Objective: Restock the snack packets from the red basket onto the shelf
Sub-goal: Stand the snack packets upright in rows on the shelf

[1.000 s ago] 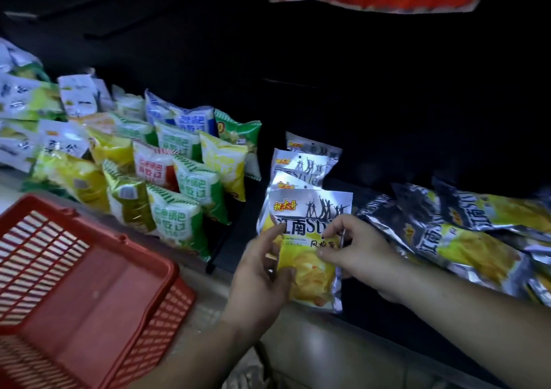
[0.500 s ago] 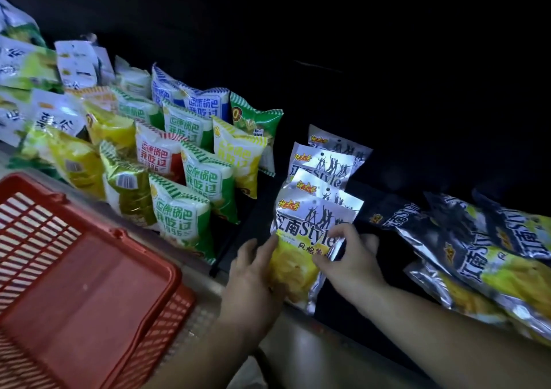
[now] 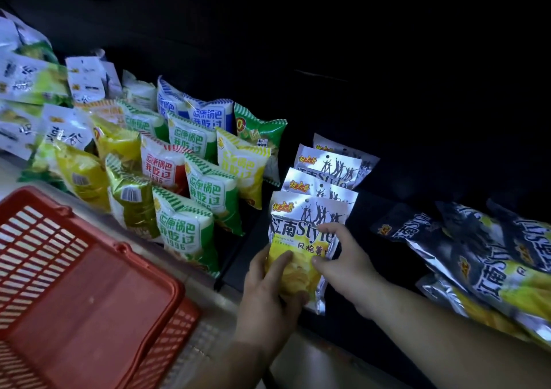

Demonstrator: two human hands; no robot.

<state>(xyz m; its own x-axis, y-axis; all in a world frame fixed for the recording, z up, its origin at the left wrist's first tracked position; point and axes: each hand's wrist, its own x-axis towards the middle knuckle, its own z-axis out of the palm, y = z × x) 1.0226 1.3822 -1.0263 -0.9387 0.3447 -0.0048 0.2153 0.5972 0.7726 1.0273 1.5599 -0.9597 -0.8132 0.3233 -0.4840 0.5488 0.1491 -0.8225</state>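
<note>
Left hand and right hand both gripping silver chip packet

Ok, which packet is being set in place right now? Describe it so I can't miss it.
Right of the red basket, past the green-striped bags, a row of silver packets leans on the dark shelf. It is the front silver packet, held between left hand and right hand; its yellow chip picture shows fully.
</note>
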